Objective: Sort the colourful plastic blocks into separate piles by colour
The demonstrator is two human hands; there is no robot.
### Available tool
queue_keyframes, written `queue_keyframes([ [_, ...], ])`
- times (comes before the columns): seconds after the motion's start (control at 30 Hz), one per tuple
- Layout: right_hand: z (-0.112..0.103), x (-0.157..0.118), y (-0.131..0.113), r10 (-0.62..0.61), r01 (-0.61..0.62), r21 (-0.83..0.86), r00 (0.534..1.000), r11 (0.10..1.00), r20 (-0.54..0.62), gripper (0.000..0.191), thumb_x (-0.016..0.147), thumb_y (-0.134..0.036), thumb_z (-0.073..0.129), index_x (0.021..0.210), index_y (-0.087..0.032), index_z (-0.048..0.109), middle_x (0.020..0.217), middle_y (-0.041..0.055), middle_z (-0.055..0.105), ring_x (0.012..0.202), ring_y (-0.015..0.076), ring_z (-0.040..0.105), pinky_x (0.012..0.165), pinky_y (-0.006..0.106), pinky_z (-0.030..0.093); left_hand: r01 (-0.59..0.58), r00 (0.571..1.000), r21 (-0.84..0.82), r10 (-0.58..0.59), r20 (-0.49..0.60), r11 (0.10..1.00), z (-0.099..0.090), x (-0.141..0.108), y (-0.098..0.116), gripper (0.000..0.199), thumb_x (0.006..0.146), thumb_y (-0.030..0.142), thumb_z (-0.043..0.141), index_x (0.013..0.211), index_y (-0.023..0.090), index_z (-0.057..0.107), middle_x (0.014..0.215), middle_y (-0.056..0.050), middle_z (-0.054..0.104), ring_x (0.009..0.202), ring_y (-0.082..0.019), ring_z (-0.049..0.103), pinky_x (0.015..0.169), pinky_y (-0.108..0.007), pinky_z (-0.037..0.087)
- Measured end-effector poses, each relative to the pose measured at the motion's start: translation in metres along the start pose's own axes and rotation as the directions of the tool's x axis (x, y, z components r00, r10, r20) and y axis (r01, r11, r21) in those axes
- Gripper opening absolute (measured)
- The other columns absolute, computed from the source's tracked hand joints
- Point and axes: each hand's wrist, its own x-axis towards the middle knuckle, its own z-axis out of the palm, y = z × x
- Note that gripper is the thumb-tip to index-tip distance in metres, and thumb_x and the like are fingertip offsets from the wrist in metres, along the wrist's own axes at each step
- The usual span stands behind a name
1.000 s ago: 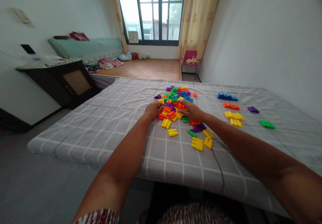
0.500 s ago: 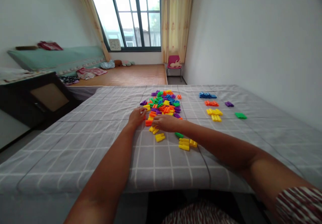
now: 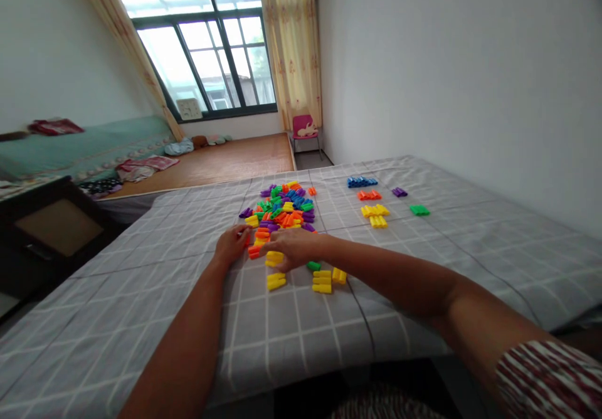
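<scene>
A heap of small plastic tube-shaped pieces (image 3: 277, 209) in purple, green, blue, orange and yellow lies on the checked grey cloth (image 3: 188, 231). At the heap's left edge, my left hand (image 3: 232, 244) rests with curled fingers; a red-orange bit (image 3: 248, 238) shows by its fingertips, and what the fingers hold is partly hidden. My right hand (image 3: 295, 247) reaches over the near side of the heap, thumb and fingers around a yellow piece (image 3: 273, 259). Just nearer to me lies another yellow piece (image 3: 276, 281). Right of it are stacked yellow pieces (image 3: 322, 281) and a green piece (image 3: 313, 266) partly under my forearm.
On the right, pieces are grouped by colour: a blue row (image 3: 362, 182), an orange row (image 3: 369, 196), yellow pieces (image 3: 375, 211), a purple piece (image 3: 399, 192) and a green group (image 3: 419, 210). A dark cabinet (image 3: 51, 224) stands left; a pink chair (image 3: 305, 127) stands behind.
The view has turned right and tilted, so everything sits further left. My right hand has come down closer around the yellow pieces near the heap's front. My left hand stays by the heap.
</scene>
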Motion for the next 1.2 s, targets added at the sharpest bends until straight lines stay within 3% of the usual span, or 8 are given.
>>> queue_keyframes([
  [0.1,-0.022,-0.036,0.042,0.113,-0.098,0.123,0.986,0.988,-0.123,0.045,0.075,-0.035,0.069,0.118,-0.024,0.064,0.104,0.0057,0.065,0.088,0.0178,0.061,0.073,0.026,0.047,0.038,0.999,-0.008,-0.038,0.015,0.999,0.0,0.0,-0.002,0.043,0.087,0.044,0.042,0.109,0.019,0.07,0.108,-0.007,0.073,0.09,-0.021,0.068,0.079,-0.03,0.051],
  [0.17,-0.036,-0.077,0.085,0.304,-0.273,0.179,0.936,0.945,-0.179,0.042,0.074,-0.029,0.069,0.115,-0.02,0.066,0.104,0.0063,0.065,0.083,0.0156,0.061,0.074,0.026,0.048,0.03,0.999,-0.007,-0.029,0.027,1.0,0.0,0.001,-0.002,0.044,0.086,0.045,0.042,0.109,0.019,0.07,0.104,-0.007,0.074,0.087,-0.021,0.068,0.076,-0.029,0.051],
  [0.33,-0.049,-0.201,0.181,0.797,-0.801,0.095,0.562,0.591,-0.221,0.034,0.074,-0.032,0.068,0.105,-0.018,0.07,0.102,0.0073,0.069,0.095,0.0219,0.062,0.084,0.031,0.048,-0.011,0.999,0.036,0.01,0.033,0.999,0.0,0.004,0.001,0.046,0.085,0.048,0.041,0.105,0.02,0.071,0.091,-0.006,0.075,0.082,-0.021,0.068,0.072,-0.028,0.051],
  [0.43,-0.042,-0.246,0.201,0.894,-0.884,0.138,0.443,0.447,-0.061,0.036,0.08,-0.038,0.063,0.109,-0.018,0.069,0.106,0.0074,0.07,0.095,0.0213,0.064,0.082,0.029,0.049,-0.015,0.999,0.073,0.012,0.047,0.997,-0.001,0.003,0.004,0.047,0.085,0.048,0.04,0.106,0.02,0.071,0.093,-0.006,0.074,0.083,-0.021,0.068,0.072,-0.029,0.05],
  [0.67,-0.032,-0.254,0.207,0.899,-0.909,0.063,0.417,0.412,0.135,0.03,0.084,-0.026,0.057,0.107,-0.014,0.072,0.105,0.0099,0.072,0.091,0.0207,0.066,0.074,0.025,0.049,0.004,0.998,0.057,-0.008,0.068,0.998,-0.002,-0.001,0.006,0.048,0.085,0.048,0.04,0.108,0.019,0.07,0.097,-0.006,0.074,0.082,-0.021,0.068,0.071,-0.029,0.051],
  [0.9,-0.027,-0.255,0.21,0.877,-0.882,0.034,0.471,0.47,0.097,0.035,0.087,-0.027,0.052,0.115,-0.017,0.07,0.112,0.0076,0.072,0.1,0.0211,0.065,0.08,0.024,0.049,-0.029,0.997,0.074,0.024,0.068,0.997,-0.002,0.001,0.004,0.049,0.085,0.049,0.039,0.108,0.019,0.07,0.099,-0.007,0.073,0.082,-0.021,0.067,0.07,-0.029,0.051],
  [1.1,-0.026,-0.251,0.201,0.911,-0.923,0.033,0.385,0.384,0.151,0.038,0.083,-0.027,0.058,0.117,-0.015,0.069,0.106,0.0096,0.073,0.091,0.0221,0.068,0.075,0.026,0.049,-0.067,0.997,0.104,0.062,0.055,0.992,-0.002,0.001,0.004,0.047,0.084,0.048,0.039,0.104,0.02,0.071,0.096,-0.006,0.074,0.087,-0.022,0.067,0.075,-0.03,0.05],
  [1.2,-0.031,-0.253,0.201,0.905,-0.914,0.052,0.407,0.403,0.128,0.037,0.084,-0.032,0.058,0.115,-0.017,0.07,0.108,0.0092,0.073,0.093,0.0219,0.067,0.077,0.026,0.049,-0.059,0.996,0.102,0.052,0.065,0.993,-0.004,0.001,0.008,0.047,0.084,0.048,0.039,0.103,0.021,0.071,0.096,-0.006,0.074,0.086,-0.022,0.067,0.075,-0.03,0.05],
])
